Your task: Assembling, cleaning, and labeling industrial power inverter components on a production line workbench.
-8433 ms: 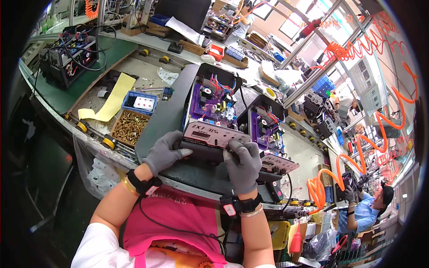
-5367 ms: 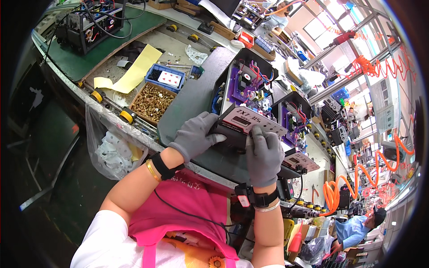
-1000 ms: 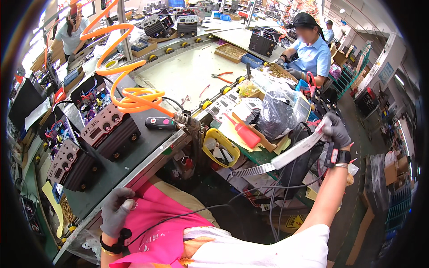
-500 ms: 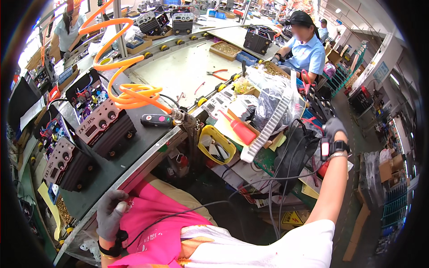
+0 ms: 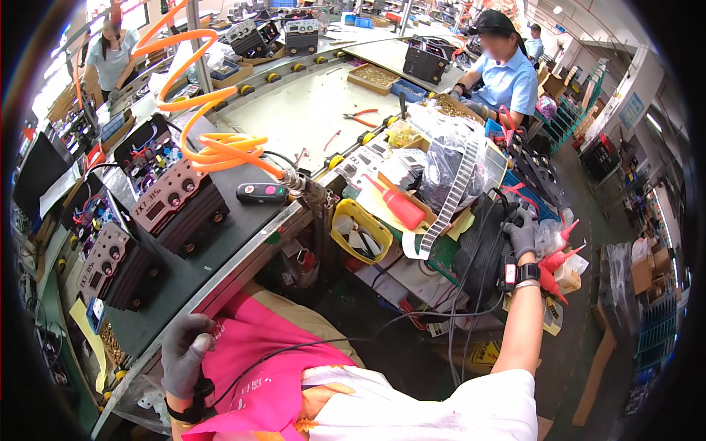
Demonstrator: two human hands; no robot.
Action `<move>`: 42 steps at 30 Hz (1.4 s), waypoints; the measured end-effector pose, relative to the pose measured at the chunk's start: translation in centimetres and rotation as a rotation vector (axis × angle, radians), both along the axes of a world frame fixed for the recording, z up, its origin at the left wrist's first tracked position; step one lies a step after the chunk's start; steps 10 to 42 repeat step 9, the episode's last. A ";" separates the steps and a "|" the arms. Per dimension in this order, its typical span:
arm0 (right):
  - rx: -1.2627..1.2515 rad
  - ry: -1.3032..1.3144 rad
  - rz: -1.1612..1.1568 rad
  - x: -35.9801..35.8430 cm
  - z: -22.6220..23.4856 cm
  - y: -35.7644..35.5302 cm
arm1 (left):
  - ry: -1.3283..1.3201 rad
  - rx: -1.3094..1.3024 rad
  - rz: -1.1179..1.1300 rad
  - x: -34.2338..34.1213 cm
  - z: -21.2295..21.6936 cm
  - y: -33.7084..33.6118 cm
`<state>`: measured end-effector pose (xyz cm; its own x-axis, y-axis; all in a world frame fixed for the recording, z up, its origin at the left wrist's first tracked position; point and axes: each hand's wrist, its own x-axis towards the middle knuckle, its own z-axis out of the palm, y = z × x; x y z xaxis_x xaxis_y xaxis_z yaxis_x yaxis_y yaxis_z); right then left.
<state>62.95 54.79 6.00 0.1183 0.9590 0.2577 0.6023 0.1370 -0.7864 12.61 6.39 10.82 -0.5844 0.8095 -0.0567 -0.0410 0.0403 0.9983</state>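
My right hand (image 5: pixel 521 234), in a grey glove, is over the cluttered side bench at the right. Its fingers are bent inward beside a black mesh bundle (image 5: pixel 482 234), and whatever they hold, if anything, is hidden. Red squeeze bottles with pointed nozzles (image 5: pixel 553 263) and a clear plastic bag (image 5: pixel 546 237) lie just beyond that wrist. My left hand (image 5: pixel 185 356), also gloved, hangs by the bench edge near my pink apron (image 5: pixel 254 356). Its fingers are loosely curved, the thumb apart, with nothing visible in them. Dark cables (image 5: pixel 412 314) run from both wrists' area across my lap.
Two open-topped machines (image 5: pixel 176 202) (image 5: pixel 110 266) stand on the green bench at left. An orange coiled hose (image 5: pixel 228 151) hangs above it. A yellow bin (image 5: pixel 360 229), a red bottle (image 5: pixel 403 209) and a white slotted strip (image 5: pixel 450 202) are ahead. A co-worker (image 5: pixel 507 81) sits at the far right.
My right hand has moved left and slightly down, toward the black mesh bundle, and red bottles beside it now show. The white strip's near end looks bent. My left hand is nearly still.
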 end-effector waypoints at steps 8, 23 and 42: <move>0.557 -0.260 0.165 -7.5 10.4 -7.0 | 0.071 0.017 0.084 0.1 2.1 -2.1; 0.631 -0.365 0.193 -8.0 12.0 -7.8 | 0.065 0.027 0.098 0.3 2.0 -2.6; 0.631 -0.365 0.193 -8.0 12.0 -7.8 | 0.065 0.027 0.098 0.3 2.0 -2.6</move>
